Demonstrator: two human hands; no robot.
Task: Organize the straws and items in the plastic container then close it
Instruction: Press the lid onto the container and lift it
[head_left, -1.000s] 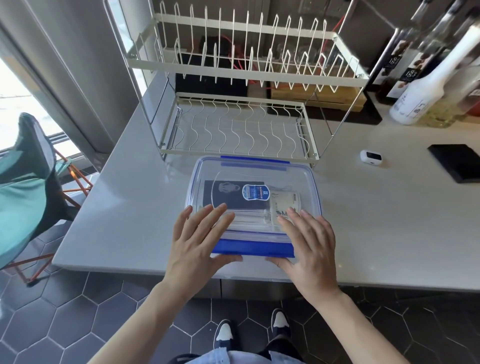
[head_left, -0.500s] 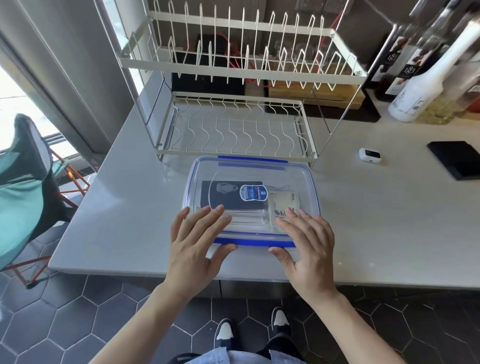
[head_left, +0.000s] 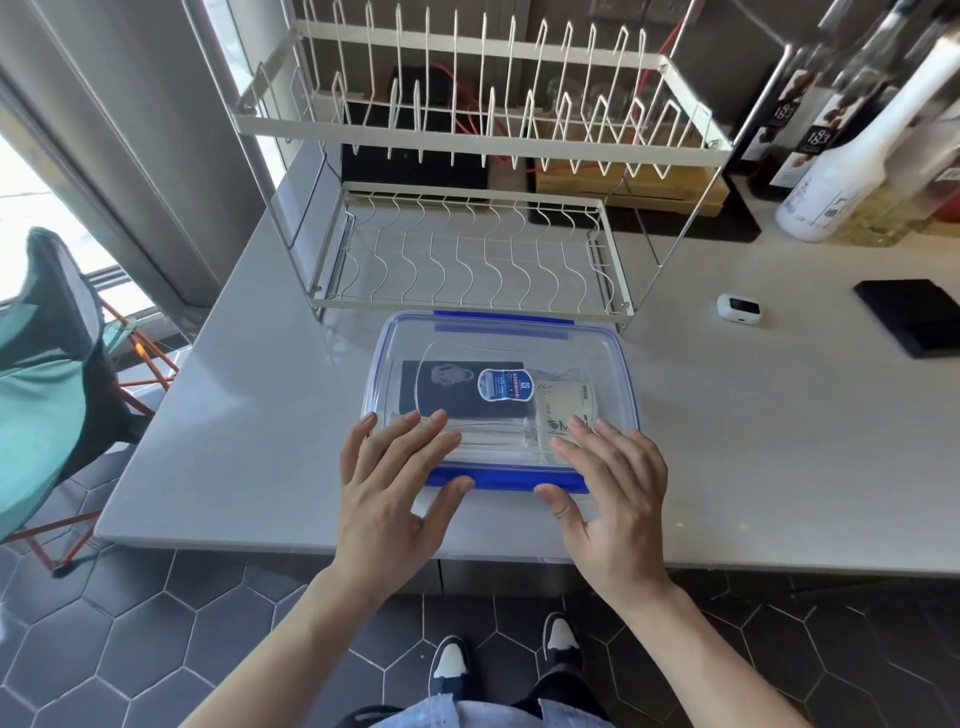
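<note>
Pale grey countertop (head_left: 727, 441) is seen under a cream wire dish rack (head_left: 467, 218), with a clear plastic container (head_left: 501, 384) set just in front of the rack. Its lid (head_left: 597, 364) is on, and the blue front latch (head_left: 506, 480) is touched by both thumbs. The left hand (head_left: 387, 493) and right hand (head_left: 613, 499) are laid flat on the lid, fingers spread. Inside, a dark packet and a cream packet are seen; their print cannot be read. "183" is printed on the dark bottles (head_left: 795, 119).
</note>
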